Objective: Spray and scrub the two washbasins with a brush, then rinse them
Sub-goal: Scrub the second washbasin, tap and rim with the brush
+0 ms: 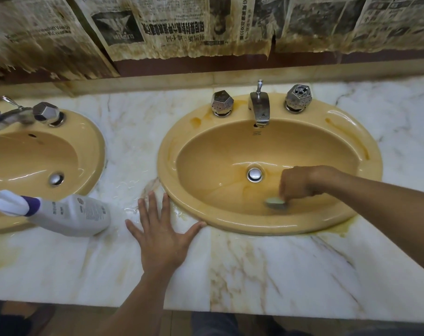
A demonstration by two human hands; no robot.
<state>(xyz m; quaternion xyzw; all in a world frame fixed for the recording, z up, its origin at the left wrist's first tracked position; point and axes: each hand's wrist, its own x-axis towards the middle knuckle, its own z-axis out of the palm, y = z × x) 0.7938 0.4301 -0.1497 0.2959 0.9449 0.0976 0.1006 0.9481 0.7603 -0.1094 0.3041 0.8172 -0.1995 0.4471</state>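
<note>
The left hand (pixel 161 236) lies flat, fingers spread, on the marble counter (pixel 278 267), its thumb touching the near rim of the right washbasin (pixel 166 166). The right hand (pixel 300 183), fingers curled, grips a blurred brush (pixel 276 202) against the bowl's near wall, its arm reaching in from the right. A spray bottle (pixel 72 214) lies on its side by the left washbasin (pixel 36 161).

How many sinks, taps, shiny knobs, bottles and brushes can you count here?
Sinks: 2
Taps: 2
Shiny knobs: 3
Bottle: 1
Brush: 1, blurred, held by the right hand
Total: 9
</note>
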